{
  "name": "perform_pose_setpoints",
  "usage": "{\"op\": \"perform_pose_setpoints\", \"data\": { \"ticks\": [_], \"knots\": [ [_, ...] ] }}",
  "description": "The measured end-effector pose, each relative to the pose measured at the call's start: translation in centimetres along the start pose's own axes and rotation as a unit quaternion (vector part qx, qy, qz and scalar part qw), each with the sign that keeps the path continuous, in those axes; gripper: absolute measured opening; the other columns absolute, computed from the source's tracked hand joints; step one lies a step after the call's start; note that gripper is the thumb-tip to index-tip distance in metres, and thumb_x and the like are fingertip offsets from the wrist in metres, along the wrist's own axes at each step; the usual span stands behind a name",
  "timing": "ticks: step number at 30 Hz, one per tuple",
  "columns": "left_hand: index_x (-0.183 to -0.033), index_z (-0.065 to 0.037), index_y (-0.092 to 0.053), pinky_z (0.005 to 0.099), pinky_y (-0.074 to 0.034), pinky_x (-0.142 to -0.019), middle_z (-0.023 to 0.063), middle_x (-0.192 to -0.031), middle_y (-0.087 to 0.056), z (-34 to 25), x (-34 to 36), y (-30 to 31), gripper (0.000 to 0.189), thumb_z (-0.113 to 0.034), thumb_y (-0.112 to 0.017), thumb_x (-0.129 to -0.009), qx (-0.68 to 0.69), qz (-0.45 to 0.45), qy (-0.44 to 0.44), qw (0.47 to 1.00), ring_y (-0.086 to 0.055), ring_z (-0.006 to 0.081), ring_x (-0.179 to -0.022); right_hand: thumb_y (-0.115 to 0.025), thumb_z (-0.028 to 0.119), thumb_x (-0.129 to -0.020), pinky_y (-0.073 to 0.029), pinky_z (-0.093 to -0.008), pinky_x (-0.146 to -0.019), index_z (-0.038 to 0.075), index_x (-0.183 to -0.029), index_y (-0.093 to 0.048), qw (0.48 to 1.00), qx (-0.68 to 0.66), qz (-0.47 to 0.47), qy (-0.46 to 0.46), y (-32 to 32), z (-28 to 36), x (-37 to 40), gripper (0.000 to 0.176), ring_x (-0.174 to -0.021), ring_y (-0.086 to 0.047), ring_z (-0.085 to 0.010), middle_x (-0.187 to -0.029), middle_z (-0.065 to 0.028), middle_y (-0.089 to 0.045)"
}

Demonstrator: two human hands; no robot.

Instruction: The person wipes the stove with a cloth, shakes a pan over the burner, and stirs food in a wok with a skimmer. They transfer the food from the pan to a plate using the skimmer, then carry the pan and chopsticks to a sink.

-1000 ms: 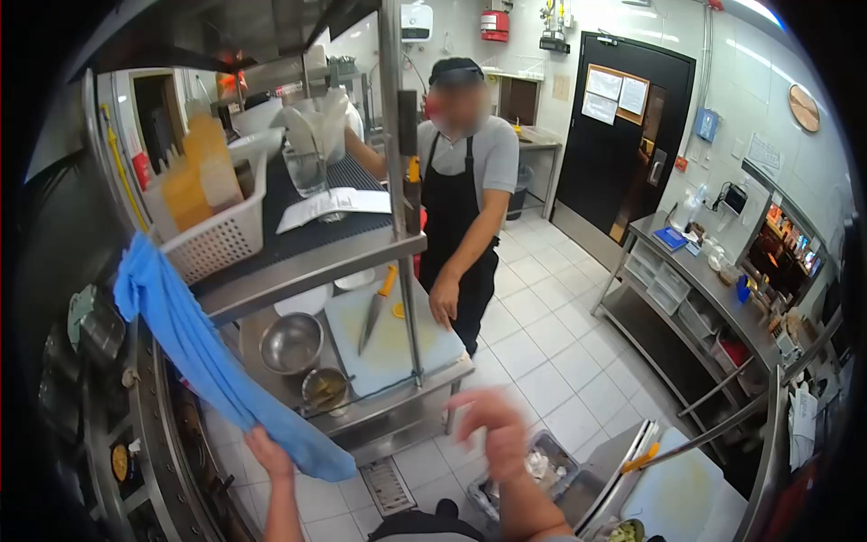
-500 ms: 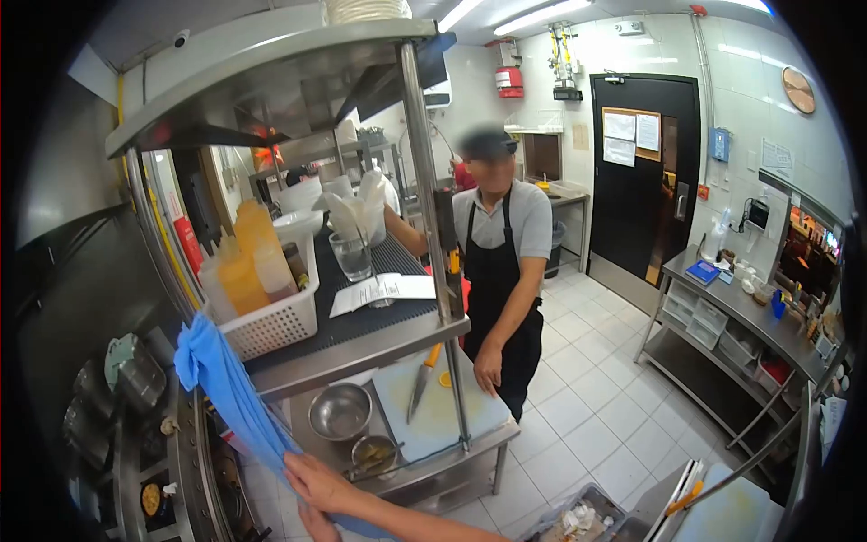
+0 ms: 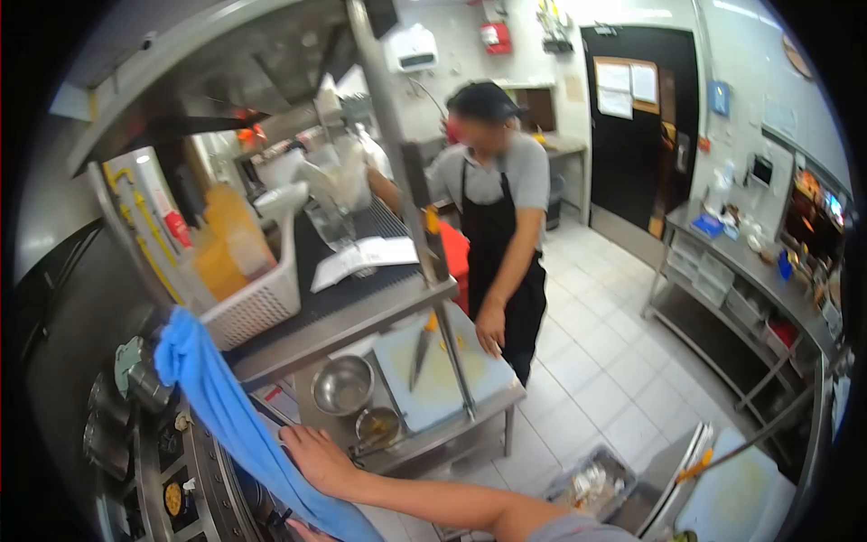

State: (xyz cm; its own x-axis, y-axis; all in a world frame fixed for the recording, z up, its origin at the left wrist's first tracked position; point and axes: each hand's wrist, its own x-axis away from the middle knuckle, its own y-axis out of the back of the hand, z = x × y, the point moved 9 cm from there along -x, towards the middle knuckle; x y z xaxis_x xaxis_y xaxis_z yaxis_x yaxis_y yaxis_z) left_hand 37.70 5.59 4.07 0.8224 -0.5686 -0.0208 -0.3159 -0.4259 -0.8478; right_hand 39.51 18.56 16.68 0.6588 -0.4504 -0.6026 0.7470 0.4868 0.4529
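Note:
A long blue cloth (image 3: 230, 397) hangs from a knot at the corner post of the steel shelf unit and slants down toward me. My right hand (image 3: 318, 461) grips its lower part, fingers curled over the edge. At the bottom edge my left hand (image 3: 309, 533) shows only in part beside the cloth; its fingers are mostly hidden. Beyond my right hand are a steel bowl (image 3: 343, 387) and a smaller bowl (image 3: 377, 425) with food in it. A knife (image 3: 421, 357) with a yellow handle lies on the white cutting board (image 3: 433, 384).
A co-worker in a black apron (image 3: 501, 235) stands behind the board, one hand near its edge. A perforated white basket (image 3: 253, 303) of squeeze bottles sits on the shelf. Stove burners (image 3: 176, 497) are at left. A bin (image 3: 596, 488) with scraps stands at lower right.
My view has tilted and shifted. My right hand lies a little higher along the blue cloth, and more of my right arm shows. My left hand sits lower, nearly out of frame.

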Motion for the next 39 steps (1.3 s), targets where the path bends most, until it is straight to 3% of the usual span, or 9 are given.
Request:
{"op": "perform_pose_setpoints", "data": {
  "ticks": [8, 11, 12, 15, 17, 20, 24, 33, 39],
  "knots": [
    [-0.113, 0.002, -0.048, 0.031, -0.037, -0.094, 0.01, -0.118, -0.05, -2.1, -1.7, -0.8, 0.032, -0.024, -0.046, -0.094, -0.52, 0.128, -0.123, 0.836, -0.047, 0.0181, -0.109, -0.046, 0.015, -0.081, -0.036, -0.0361, -0.085, 0.0, -0.116, -0.047, 0.991, 0.103, 0.075, 0.048, -3.6, -0.9, 7.1, 0.038, -0.099, -0.049, -0.0265, -0.102, -0.0135, -0.052],
    [-0.115, 0.0, -0.047, 0.0288, -0.042, -0.088, 0.0086, -0.112, -0.054, -4.1, -3.7, 4.2, 0.03, -0.02, -0.049, -0.093, -0.551, 0.108, -0.167, 0.81, -0.052, 0.0155, -0.103, -0.054, 0.015, -0.075, -0.037, -0.037, -0.088, 0.001, -0.115, -0.049, 0.986, 0.091, 0.113, 0.086, -6.2, -4.0, 12.2, 0.042, -0.104, -0.048, -0.0274, -0.106, -0.0142, -0.052],
    [-0.116, -0.002, -0.046, 0.0286, -0.047, -0.078, 0.0084, -0.101, -0.059, -4.2, -3.0, 2.8, 0.028, -0.02, -0.047, -0.094, -0.451, 0.027, -0.197, 0.87, -0.058, 0.0165, -0.09, -0.055, 0.015, -0.074, -0.037, -0.0375, -0.088, 0.001, -0.115, -0.05, 0.985, 0.074, 0.146, 0.048, -8.1, -6.9, 14.6, 0.044, -0.106, -0.048, -0.0274, -0.106, -0.0139, -0.053],
    [-0.117, -0.002, -0.044, 0.0286, -0.049, -0.071, 0.0119, -0.1, -0.062, -2.1, -3.1, 1.5, 0.026, -0.017, -0.044, -0.095, -0.242, 0.185, 0.046, 0.951, -0.062, 0.0199, -0.084, -0.053, 0.019, -0.081, -0.044, -0.0444, -0.077, 0.007, -0.099, -0.055, 0.964, 0.142, 0.212, -0.079, -9.2, -14.6, 23.5, 0.022, -0.094, -0.055, -0.0316, -0.1, -0.0127, -0.056],
    [-0.119, -0.003, -0.043, 0.0304, -0.049, -0.07, 0.0151, -0.105, -0.062, -1.0, -3.0, 3.1, 0.028, -0.018, -0.044, -0.095, -0.238, 0.162, 0.135, 0.948, -0.063, 0.0226, -0.084, -0.052, 0.019, -0.081, -0.047, -0.0492, -0.071, 0.006, -0.095, -0.057, 0.936, 0.111, 0.253, -0.219, -11.5, -22.4, 32.4, 0.02, -0.084, -0.06, -0.0377, -0.086, -0.0191, -0.061],
    [-0.123, -0.004, -0.043, 0.0311, -0.048, -0.078, 0.0147, -0.115, -0.059, 0.6, -1.8, 2.3, 0.033, -0.02, -0.048, -0.094, -0.406, 0.252, 0.227, 0.849, -0.061, 0.023, -0.093, -0.051, 0.024, -0.083, -0.049, -0.0437, -0.072, 0.008, -0.089, -0.06, 0.895, 0.091, 0.199, -0.388, -9.7, -25.2, 39.7, 0.019, -0.079, -0.061, -0.0355, -0.081, -0.0167, -0.064],
    [-0.123, -0.004, -0.046, 0.0315, -0.045, -0.086, 0.0117, -0.121, -0.056, -2.8, -0.7, 7.2, 0.035, -0.021, -0.049, -0.094, -0.412, 0.325, 0.35, 0.776, -0.057, 0.0218, -0.104, -0.05, 0.024, -0.085, -0.049, -0.0427, -0.068, 0.009, -0.088, -0.063, 0.917, 0.132, 0.155, -0.343, -12.9, -22.9, 38.9, 0.02, -0.072, -0.062, -0.035, -0.075, -0.0147, -0.064],
    [-0.121, 0.001, -0.05, 0.0294, -0.04, -0.095, 0.0088, -0.118, -0.057, -21.9, -2.1, 23.7, 0.033, -0.019, -0.049, -0.095, -0.401, 0.088, 0.174, 0.895, -0.052, 0.0148, -0.109, -0.055, 0.014, -0.087, -0.05, -0.0331, -0.064, 0.002, -0.095, -0.061, 0.91, -0.083, 0.368, -0.174, -39.1, -4.2, 19.1, 0.015, -0.07, -0.063, -0.0219, -0.081, -0.0128, -0.066],
    [-0.123, -0.005, -0.051, 0.0281, -0.043, -0.087, 0.0061, -0.114, -0.061, -30.3, 4.3, 32.6, 0.035, -0.026, -0.046, -0.095, -0.387, -0.137, 0.1, 0.906, -0.055, 0.0145, -0.105, -0.051, 0.005, -0.086, -0.046, -0.0274, -0.073, 0.001, -0.099, -0.06, 0.719, -0.259, 0.644, -0.024, -57.1, 1.6, 11.6, 0.016, -0.08, -0.056, -0.0146, -0.087, -0.0044, -0.062]
  ]
}}
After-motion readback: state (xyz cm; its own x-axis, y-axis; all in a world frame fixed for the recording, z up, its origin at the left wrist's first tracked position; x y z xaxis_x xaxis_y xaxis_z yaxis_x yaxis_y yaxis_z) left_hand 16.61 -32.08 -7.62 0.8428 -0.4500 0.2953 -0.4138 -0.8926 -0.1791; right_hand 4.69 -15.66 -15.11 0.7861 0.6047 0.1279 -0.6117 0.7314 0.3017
